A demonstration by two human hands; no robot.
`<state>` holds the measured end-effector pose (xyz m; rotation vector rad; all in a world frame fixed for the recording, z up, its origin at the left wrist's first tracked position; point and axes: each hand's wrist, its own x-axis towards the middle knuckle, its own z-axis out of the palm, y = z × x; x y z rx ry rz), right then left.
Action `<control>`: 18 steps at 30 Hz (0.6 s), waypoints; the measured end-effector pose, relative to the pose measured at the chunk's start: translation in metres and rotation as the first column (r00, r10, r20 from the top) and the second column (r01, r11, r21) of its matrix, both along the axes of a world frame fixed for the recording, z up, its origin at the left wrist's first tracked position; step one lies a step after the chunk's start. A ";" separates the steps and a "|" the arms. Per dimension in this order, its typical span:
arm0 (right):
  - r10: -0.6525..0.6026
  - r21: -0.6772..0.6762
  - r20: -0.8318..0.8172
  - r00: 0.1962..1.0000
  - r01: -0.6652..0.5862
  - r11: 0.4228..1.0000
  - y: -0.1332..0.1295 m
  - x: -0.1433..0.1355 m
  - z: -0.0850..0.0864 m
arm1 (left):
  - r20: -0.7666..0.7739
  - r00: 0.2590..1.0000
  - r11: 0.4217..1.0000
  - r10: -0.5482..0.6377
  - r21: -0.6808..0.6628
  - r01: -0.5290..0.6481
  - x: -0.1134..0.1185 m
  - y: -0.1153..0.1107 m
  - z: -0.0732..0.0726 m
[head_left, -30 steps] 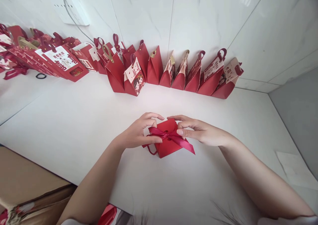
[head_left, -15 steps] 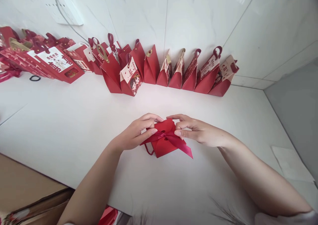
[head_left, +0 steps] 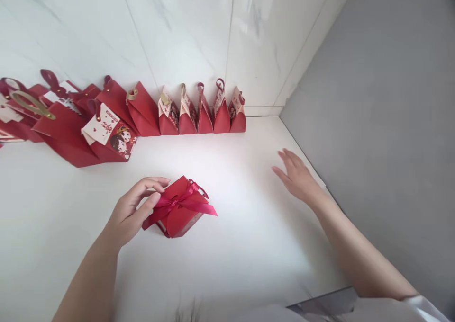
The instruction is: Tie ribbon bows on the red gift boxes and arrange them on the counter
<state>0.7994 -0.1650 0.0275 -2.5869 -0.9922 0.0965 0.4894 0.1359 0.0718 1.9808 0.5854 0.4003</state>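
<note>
A small red gift box (head_left: 181, 220) stands on the white table, with a shiny dark-pink ribbon (head_left: 194, 204) tied in a knot across its top. Its dark red cord handle (head_left: 201, 188) shows at the far right side. My left hand (head_left: 133, 210) is at the box's left corner, thumb against the ribbon and curled fingers by the upper edge, in a light grip. Well to the right, my right hand (head_left: 296, 175) is over the table near the grey side panel, fingers stretched out and holding nothing.
Along the tiled wall stands a row of red folded gift boxes (head_left: 204, 118) with loop handles. A larger printed box (head_left: 113, 135) sits forward of the row at left. The grey panel (head_left: 384, 123) bounds the table (head_left: 234, 265) on the right.
My right hand has let go of the box and moved right, opening out. The box has turned, its cord handle now at the far right. The view has swung right.
</note>
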 end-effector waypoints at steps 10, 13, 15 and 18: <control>-0.175 -0.223 0.000 0.985 0.170 0.960 -0.084 0.028 -0.070 | -0.105 0.984 0.987 0.147 -0.047 -0.152 0.011 -0.011 0.015; -0.152 -0.229 -0.010 0.988 0.145 0.962 -0.081 0.024 -0.068 | -0.100 0.982 0.986 0.160 -0.037 -0.164 0.011 -0.012 0.015; -0.114 -0.228 0.000 0.993 0.111 0.967 -0.078 0.024 -0.068 | -0.101 0.982 0.986 0.157 -0.039 -0.161 0.011 -0.010 0.012; -0.068 -0.233 0.039 0.997 0.075 0.970 -0.066 0.034 -0.067 | -0.107 0.986 0.989 0.131 -0.053 -0.137 0.007 -0.001 0.002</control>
